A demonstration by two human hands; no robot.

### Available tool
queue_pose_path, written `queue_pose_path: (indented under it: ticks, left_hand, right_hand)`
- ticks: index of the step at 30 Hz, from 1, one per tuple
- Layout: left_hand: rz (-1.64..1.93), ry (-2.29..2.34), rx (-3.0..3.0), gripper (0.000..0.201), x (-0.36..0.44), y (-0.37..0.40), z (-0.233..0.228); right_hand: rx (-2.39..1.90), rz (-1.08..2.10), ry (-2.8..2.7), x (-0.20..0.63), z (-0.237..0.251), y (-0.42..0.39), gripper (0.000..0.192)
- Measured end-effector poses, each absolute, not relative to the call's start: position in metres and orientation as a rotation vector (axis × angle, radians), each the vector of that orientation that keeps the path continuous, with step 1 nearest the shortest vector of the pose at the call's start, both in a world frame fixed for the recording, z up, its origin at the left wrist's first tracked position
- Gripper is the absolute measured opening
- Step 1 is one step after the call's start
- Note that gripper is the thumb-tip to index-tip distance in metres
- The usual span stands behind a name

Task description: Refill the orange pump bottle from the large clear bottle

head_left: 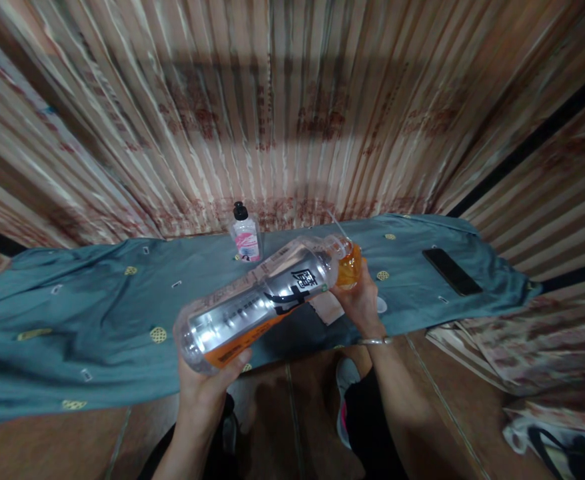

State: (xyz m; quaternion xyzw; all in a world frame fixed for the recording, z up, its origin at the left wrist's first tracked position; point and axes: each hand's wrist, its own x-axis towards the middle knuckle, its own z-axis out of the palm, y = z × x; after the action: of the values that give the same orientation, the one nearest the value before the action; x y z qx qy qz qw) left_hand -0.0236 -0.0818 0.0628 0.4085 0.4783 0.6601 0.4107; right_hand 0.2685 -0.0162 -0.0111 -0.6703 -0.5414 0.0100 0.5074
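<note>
A big clear plastic bottle [252, 307] with a silver and orange label lies slantwise in the air, its neck to the right and higher than its base. My left hand [205, 387] is closed round the base from below. In my right hand [360, 300] is a small see-through amber container [350, 267], held right at the bottle's neck. Whether the two touch, and whether the amber is liquid, I cannot tell. A thin white stick [340, 225] rises behind the neck. Under the hands lies a pale flat packet [328, 310], partly hidden.
A teal patterned cloth [97, 293] covers the low bench. On it stand a small clear bottle [246, 237] with a black cap and pink label, a dark phone [451, 271] at the right, and a small white round thing [381, 305]. Pleated curtains [272, 120] hang behind.
</note>
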Motion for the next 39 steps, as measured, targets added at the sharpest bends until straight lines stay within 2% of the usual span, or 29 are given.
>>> queue_pose_path:
  ticks: [6, 14, 23, 32, 39]
  left_hand:
    - [1.600, 1.228, 0.931, 0.108, -0.025, -0.089, 0.072]
    - [1.602, 1.269, 1.026, 0.093, -0.029, -0.088, 0.065]
    - [1.620, 1.288, 1.060, 0.089, -0.029, -0.088, 0.064]
    - [1.602, 1.272, 1.050, 0.091, -0.029, -0.089, 0.065]
    - [1.603, 1.289, 1.071, 0.097, -0.030, -0.088, 0.061]
  right_hand:
    - [-1.606, -0.020, -1.306, 0.267, -0.011, -0.016, 0.086]
    - [-1.624, -0.013, -1.286, 0.265, -0.012, -0.017, 0.089]
    - [-1.620, -0.029, -1.303, 0.266, -0.013, -0.018, 0.089]
    - [-1.630, 0.007, -1.321, 0.267, -0.008, -0.019, 0.088]
    - [-1.659, 0.052, -1.319, 0.267, -0.006, -0.020, 0.095]
